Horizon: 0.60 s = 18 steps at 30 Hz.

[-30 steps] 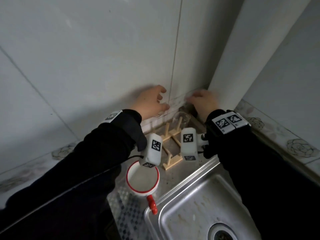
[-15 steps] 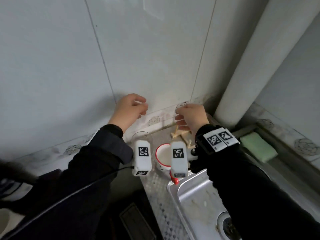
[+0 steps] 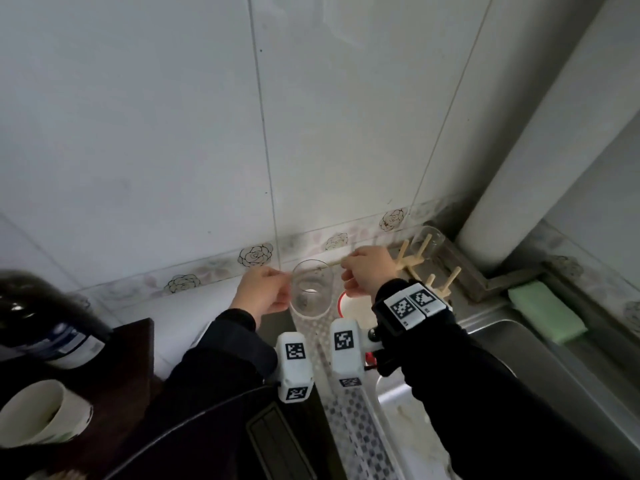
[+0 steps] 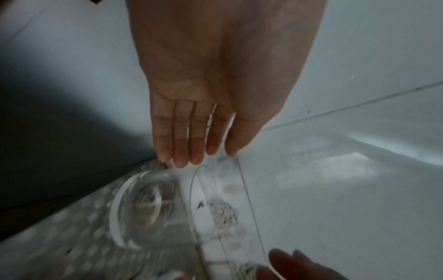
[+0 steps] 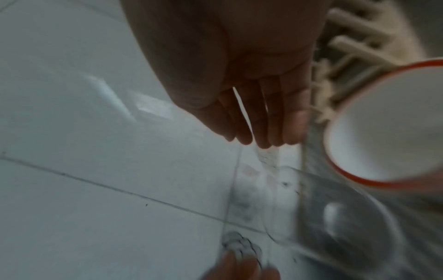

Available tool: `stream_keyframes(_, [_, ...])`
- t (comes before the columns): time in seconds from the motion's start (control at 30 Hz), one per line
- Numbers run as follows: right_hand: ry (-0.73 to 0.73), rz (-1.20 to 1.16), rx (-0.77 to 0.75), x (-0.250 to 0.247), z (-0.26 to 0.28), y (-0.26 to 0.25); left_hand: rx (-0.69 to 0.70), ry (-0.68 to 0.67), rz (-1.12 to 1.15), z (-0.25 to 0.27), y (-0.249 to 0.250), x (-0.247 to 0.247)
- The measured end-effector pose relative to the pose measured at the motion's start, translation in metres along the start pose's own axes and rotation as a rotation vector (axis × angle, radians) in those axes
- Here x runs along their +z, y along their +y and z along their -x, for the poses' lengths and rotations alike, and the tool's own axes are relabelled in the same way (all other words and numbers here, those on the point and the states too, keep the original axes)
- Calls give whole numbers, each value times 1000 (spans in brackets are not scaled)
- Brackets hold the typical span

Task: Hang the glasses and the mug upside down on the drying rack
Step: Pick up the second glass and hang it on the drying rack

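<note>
A clear glass [image 3: 311,289] stands upright on the patterned counter strip, between my two hands. My left hand [image 3: 265,289] is at its left side and my right hand [image 3: 367,271] at its right, both with straight fingers. In the left wrist view the left fingertips [image 4: 179,159] reach the rim of the glass [image 4: 167,208]; whether they touch it is unclear. A white mug with a red rim [image 3: 349,306] stands upright just right of the glass, partly hidden by my right wrist. The wooden drying rack [image 3: 422,268] holds a second glass [image 3: 429,239] upside down on a peg.
The tiled wall runs close behind the glass. A steel sink [image 3: 491,344] lies to the right, with a green sponge [image 3: 545,311] on its far ledge. At the left stand a dark bottle [image 3: 45,317] and a paper cup [image 3: 38,414] on a brown surface.
Both hands have come away from the wall above the rack, moving left and down to either side of the standing glass. The head view has swung left.
</note>
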State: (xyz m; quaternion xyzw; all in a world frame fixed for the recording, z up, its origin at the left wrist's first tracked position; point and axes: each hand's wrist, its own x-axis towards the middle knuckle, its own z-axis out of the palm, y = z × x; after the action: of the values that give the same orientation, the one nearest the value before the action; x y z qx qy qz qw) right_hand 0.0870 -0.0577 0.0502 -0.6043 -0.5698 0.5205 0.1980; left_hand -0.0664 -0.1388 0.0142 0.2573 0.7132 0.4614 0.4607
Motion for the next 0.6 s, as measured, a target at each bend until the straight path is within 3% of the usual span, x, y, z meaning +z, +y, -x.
stream_keyframes(0.13, [23,199,-116,3,-33,-34,-153,16,174,-21,0,-20])
stream_keyframes(0.3, [-198,550,-28,27,-54,-30,-337,-123,164,-32,-22,-12])
stream_keyframes(0.6, [-342,462,100,42,-54,-6,-346,-282,235,-40,-40,11])
